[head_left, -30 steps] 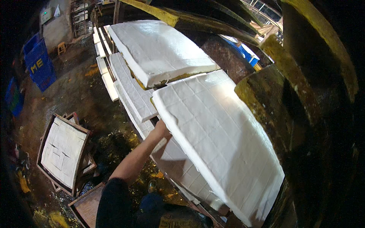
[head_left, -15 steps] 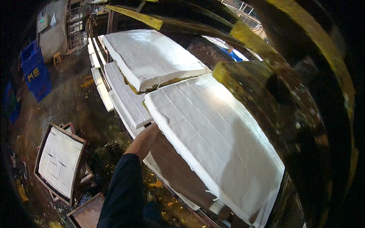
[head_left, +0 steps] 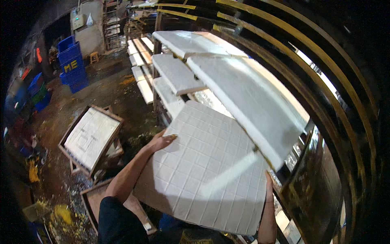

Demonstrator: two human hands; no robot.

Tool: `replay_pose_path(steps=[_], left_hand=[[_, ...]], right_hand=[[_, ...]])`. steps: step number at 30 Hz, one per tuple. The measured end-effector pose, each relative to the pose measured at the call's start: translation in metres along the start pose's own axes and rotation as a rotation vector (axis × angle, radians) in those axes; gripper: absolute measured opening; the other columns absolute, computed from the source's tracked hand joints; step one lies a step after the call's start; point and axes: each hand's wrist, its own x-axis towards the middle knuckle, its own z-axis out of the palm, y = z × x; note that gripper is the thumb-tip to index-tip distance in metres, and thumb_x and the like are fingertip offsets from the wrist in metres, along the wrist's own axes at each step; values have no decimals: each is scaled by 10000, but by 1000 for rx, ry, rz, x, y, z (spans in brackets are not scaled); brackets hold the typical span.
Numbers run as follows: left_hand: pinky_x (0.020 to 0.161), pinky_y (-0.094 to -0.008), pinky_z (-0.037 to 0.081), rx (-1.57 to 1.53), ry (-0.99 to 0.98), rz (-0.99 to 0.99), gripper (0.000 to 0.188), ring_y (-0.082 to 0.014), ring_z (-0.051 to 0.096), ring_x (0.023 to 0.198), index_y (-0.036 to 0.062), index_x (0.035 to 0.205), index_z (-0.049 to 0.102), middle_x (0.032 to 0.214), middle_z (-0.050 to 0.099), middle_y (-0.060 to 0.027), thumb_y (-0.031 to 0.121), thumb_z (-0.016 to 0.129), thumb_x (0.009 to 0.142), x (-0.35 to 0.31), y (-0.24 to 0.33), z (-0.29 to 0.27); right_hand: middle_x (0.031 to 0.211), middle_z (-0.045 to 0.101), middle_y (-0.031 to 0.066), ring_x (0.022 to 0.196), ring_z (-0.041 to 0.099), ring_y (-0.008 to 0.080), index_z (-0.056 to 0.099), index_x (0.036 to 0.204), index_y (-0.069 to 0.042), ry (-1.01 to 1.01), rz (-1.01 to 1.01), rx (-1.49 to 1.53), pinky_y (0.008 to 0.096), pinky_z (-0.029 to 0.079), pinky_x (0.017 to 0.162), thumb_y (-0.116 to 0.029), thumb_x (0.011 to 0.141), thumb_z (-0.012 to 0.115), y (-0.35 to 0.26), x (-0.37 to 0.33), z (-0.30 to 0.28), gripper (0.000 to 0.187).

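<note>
A large white slab (head_left: 203, 158), its top marked with a grid of lines, is held between my two hands in front of my body. My left hand (head_left: 163, 142) grips its left edge, thumb on top, the other fingers mostly out of sight. At the opposite edge, my right hand (head_left: 269, 183) holds the slab with part of the fingers hidden. Just beyond it, a smooth white slab (head_left: 248, 101) lies on the rack, close to the held one's far edge. Another white slab (head_left: 195, 42) lies farther back, and a smaller one (head_left: 174, 73) sits lower at the left.
Dark rails with yellow edges (head_left: 264, 20) curve over the rack's right side. A wooden frame (head_left: 91, 138) holding a white sheet stands on the wet floor at left, near a shallow wooden tray (head_left: 91, 203). Blue crates (head_left: 72, 67) are stacked farther back.
My left hand was reaching in below the front slab at the rack; now both hands hold a grid-marked slab near my body. The view has shifted, bringing more of the left floor in.
</note>
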Motion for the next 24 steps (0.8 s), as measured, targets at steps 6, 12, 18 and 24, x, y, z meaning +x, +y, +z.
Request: replay_pose_path(steps=[6,12,18,24], left_hand=[[809,-233,502,-26,445,261,488,-161,598,1010,52,1403,456,1130,609,-81,18,595,936,-282,-88,-9],[922,-319,452,328,837,463,369,-151,586,1026,25,1269,569,1109,641,-52,158,610,927,-543,-200,-56],[943,-307,432,204,1252,610,492,-171,571,1087,12,1341,526,1213,626,-65,260,625,928,-811,-256,0],[994,-323,413,33,1547,722,536,-193,546,1151,1,1398,461,1284,580,-115,229,609,937,-1066,-293,40]], right_hand=[[1211,638,108,1105,609,196,597,1207,65,-339,8,-354,300,462,995,-342,965,519,18,-49,24,480],[1169,640,104,1105,591,174,621,1171,60,-634,73,-485,322,423,1025,-328,961,534,109,-76,92,450],[1091,666,88,1015,630,167,624,1160,33,-1103,278,-491,323,500,902,-335,944,561,195,-243,261,431],[1087,669,133,943,666,194,580,1212,54,-1454,478,-469,319,547,816,-308,958,510,284,-506,427,448]])
